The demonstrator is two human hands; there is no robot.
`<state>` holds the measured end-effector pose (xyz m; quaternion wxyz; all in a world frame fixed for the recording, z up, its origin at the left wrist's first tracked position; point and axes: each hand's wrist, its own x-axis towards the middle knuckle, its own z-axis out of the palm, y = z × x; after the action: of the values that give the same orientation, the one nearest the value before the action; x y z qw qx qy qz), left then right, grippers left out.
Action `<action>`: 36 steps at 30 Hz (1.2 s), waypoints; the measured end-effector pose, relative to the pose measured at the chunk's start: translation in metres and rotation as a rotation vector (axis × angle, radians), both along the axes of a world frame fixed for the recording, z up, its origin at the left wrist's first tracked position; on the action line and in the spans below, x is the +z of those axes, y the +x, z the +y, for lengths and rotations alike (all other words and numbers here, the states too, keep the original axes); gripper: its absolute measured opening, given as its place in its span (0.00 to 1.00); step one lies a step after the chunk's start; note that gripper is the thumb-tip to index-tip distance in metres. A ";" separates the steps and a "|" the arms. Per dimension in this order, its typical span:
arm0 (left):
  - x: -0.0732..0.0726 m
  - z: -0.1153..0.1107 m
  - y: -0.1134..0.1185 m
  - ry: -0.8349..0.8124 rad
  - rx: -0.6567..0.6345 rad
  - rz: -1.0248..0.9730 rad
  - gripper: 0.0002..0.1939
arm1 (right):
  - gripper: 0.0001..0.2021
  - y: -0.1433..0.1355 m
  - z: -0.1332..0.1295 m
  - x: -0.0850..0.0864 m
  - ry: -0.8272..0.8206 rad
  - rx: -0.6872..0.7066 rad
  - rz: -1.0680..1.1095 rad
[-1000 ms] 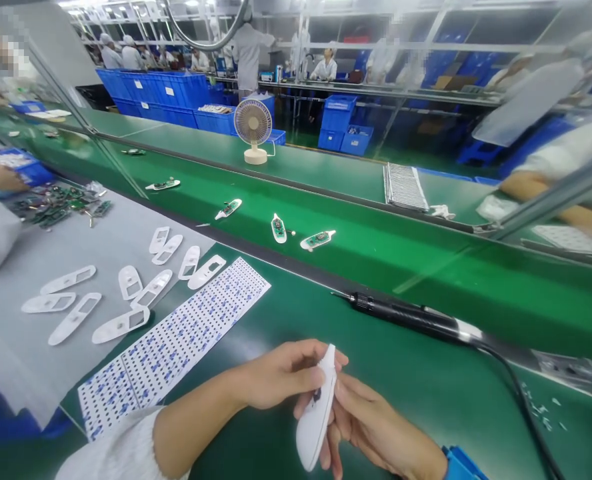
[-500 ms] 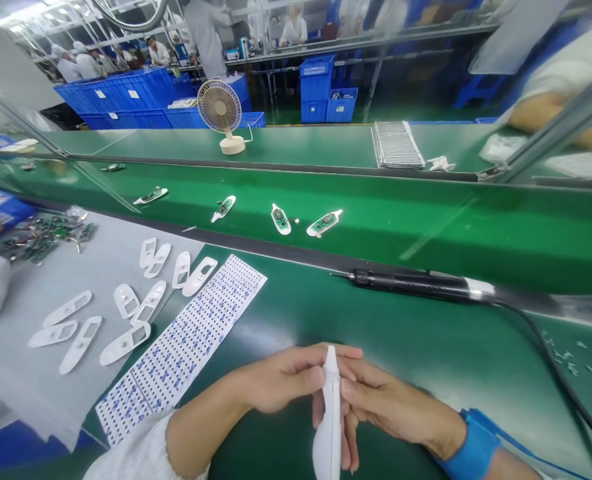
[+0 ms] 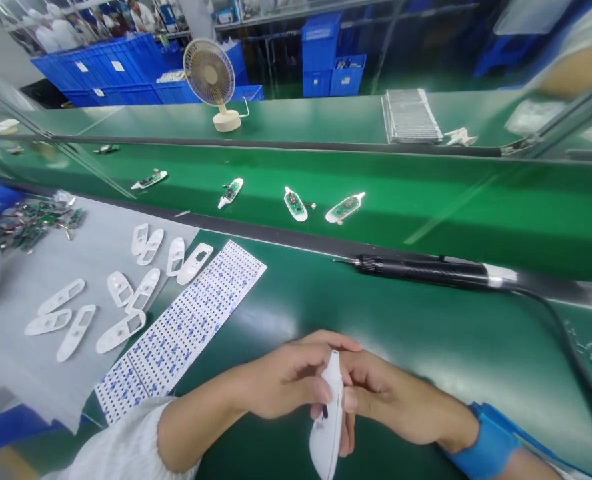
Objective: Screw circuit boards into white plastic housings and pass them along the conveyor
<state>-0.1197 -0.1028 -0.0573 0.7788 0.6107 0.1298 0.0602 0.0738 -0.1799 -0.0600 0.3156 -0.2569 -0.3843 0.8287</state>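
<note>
Between my two hands is a white plastic device casing (image 3: pixel 332 427), its narrow tip pointing up and away from me. Thumb and fingers of my left hand (image 3: pixel 286 380) close on its left side, where a small dark slot shows. My right hand (image 3: pixel 396 400) pinches the right side, and some of its fingers are hidden behind the casing. A blue band (image 3: pixel 491 440) wraps my right wrist. Beyond my hands lies a black electric screwdriver (image 3: pixel 421 272) with its bit to the left. A white sheet of blue and black printed stickers (image 3: pixel 191 327) is left of my hands.
Several white casing shells (image 3: pixel 121 331) lie on grey sheeting at left, near a pile of circuit boards (image 3: pixel 39 220). Several casing halves with boards (image 3: pixel 295 204) rest on the green belt (image 3: pixel 426 193). A fan (image 3: pixel 209 70) stands behind. Small white pieces (image 3: pixel 586 347) lie right, by the cable.
The view has tipped downward. The casing has turned slightly in my hands, so its dark slot now shows. The casing halves on the belt have shifted right.
</note>
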 end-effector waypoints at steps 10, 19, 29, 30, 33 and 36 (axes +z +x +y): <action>0.004 0.006 0.000 0.134 -0.021 -0.059 0.23 | 0.21 0.001 -0.003 0.008 -0.026 -0.019 -0.123; 0.033 0.024 -0.028 0.355 0.084 0.245 0.21 | 0.24 -0.012 0.005 0.002 -0.007 -0.245 -0.138; 0.034 0.062 0.027 1.472 0.274 0.598 0.22 | 0.22 0.016 0.028 -0.002 -0.380 -1.236 0.034; 0.028 0.064 0.054 1.503 0.238 0.508 0.23 | 0.21 0.019 0.028 -0.002 -0.397 -1.284 0.057; 0.015 0.074 0.120 1.583 0.093 0.333 0.25 | 0.17 0.027 0.030 -0.002 -0.422 -1.384 0.107; 0.014 0.080 0.147 1.633 0.012 0.308 0.19 | 0.19 0.034 0.037 0.001 -0.434 -1.460 0.111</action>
<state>0.0277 -0.0231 -0.0433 0.0638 0.9845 0.1538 0.0554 0.1081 -0.1427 -0.0592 0.7447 -0.4600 0.0709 0.4783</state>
